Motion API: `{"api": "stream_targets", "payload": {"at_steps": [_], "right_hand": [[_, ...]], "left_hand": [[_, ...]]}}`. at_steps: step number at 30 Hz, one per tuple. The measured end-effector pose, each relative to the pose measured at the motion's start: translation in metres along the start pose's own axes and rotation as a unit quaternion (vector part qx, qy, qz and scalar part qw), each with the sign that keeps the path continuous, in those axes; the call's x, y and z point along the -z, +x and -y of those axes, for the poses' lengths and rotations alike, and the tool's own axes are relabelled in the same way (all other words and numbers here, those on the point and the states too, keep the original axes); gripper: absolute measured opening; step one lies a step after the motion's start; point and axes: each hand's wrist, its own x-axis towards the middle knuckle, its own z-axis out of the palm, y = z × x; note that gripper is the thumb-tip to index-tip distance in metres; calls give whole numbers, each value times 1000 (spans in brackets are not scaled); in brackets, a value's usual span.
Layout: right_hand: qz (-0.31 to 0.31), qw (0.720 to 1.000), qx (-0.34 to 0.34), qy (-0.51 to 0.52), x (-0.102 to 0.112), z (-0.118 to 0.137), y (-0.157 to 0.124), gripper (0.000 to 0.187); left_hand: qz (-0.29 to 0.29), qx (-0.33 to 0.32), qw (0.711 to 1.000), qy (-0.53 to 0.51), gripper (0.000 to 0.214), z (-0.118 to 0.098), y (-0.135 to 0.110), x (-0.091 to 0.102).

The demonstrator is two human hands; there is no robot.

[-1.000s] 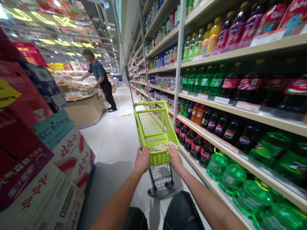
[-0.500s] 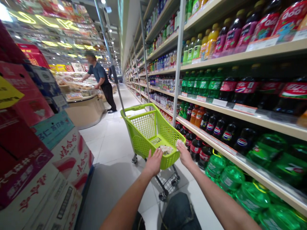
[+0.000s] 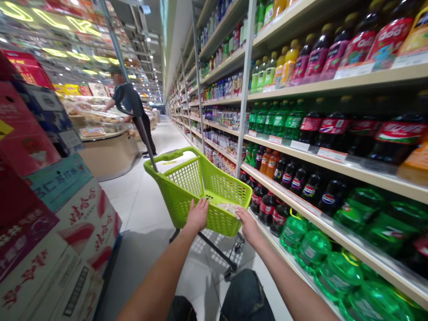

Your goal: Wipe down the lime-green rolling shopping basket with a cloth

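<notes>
A small lime-green shopping cart (image 3: 182,196) with a perforated plastic basket stands right in front of me, angled sideways. My left hand (image 3: 198,215) lies on the near rim of the basket, its fingers stretched out and holding nothing visible. At the basket's right corner my right hand (image 3: 249,225) has its fingers bent over the rim, with a bit of whitish cloth under the fingertips. A pale crumpled cloth (image 3: 229,207) shows inside the basket beside that hand. I cannot tell whether these are one piece.
Shelves of soda bottles (image 3: 334,125) run along the right, with large green bottles (image 3: 307,249) at floor level. Stacked drink cartons (image 3: 83,218) stand close on the left. Beyond, a person (image 3: 133,107) leans over a round display counter (image 3: 103,156). A metal pole (image 3: 113,40) rises past the cart.
The cart has swung round, its handle end moving left and nearer. Both hands have shifted left with it. The whole view has moved slightly, and the person at the counter is still there.
</notes>
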Motion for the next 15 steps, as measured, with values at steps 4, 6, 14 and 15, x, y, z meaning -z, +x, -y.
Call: {"api": "stream_targets", "payload": {"at_steps": [4, 6, 14, 15], "right_hand": [[-36, 999, -23, -12, -2, -2, 8, 46], [-40, 999, -16, -18, -11, 9, 13, 48], [-67, 998, 21, -8, -21, 5, 21, 52], [-85, 996, 10, -7, -20, 1, 22, 52]], "left_hand": [[-10, -44, 999, -13, 71, -12, -1, -1], [-23, -50, 998, -9, 73, -9, 0, 0], [-69, 98, 992, 40, 67, 37, -6, -1], [-76, 87, 993, 40, 67, 38, -8, -2]]}}
